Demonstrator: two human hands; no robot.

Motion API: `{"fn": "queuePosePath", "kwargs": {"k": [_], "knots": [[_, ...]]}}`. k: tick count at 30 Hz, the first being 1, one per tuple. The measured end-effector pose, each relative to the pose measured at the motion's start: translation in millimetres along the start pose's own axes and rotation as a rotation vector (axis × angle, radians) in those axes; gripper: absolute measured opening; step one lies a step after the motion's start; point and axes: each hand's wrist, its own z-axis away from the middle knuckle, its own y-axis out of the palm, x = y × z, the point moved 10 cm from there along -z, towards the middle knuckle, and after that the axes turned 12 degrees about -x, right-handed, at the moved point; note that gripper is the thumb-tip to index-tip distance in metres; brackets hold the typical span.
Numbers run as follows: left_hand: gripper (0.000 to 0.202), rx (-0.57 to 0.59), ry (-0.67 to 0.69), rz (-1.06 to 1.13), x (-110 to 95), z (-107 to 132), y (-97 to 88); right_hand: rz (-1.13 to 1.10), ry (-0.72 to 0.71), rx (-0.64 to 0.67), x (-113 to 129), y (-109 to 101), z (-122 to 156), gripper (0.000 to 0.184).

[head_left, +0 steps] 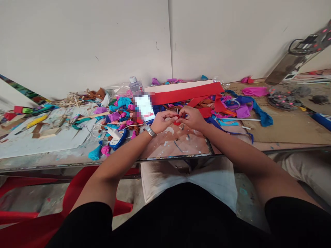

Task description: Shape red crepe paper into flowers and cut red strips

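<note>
My left hand [164, 122], with a metal watch [150, 131] on its wrist, pinches a small red crepe-paper piece [177, 122] over the table. From the other side my right hand [191, 117] grips the same piece, and the fingertips of both hands nearly meet. The fingers hide most of its shape. Just behind the hands lie a wide red crepe-paper strip [186, 94] and a pale strip [181, 86]. A lit phone [144, 107] leans upright to the left of my left hand.
Crumpled blue, pink and purple paper pieces [121, 103] crowd the table left of the hands. A blue power strip [118, 138] with a white plug sits near the front edge. Further out are a bottle [136, 85], a tape roll [232, 104], cardboard [287, 129] and a yellow cutter [36, 121].
</note>
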Motion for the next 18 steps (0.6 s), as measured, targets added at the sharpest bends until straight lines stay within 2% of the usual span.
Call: {"fn": "queuePosePath", "kwargs": {"k": [3, 5, 10, 18], "knots": [[0.049, 0.019, -0.049, 0.089, 4, 0, 3.0, 0.004, 0.008, -0.014, 1, -2, 0, 0.063], [0.05, -0.008, -0.064, 0.116, 5, -2, 0.5, -0.001, 0.007, -0.027, 3, -3, 0, 0.064], [0.05, -0.095, -0.046, 0.08, -2, -5, -10.0, -0.026, -0.033, -0.065, 10, -8, -1, 0.056], [0.048, -0.086, -0.047, 0.078, -1, -5, -8.6, 0.003, -0.03, -0.072, 11, -8, -1, 0.053]]}}
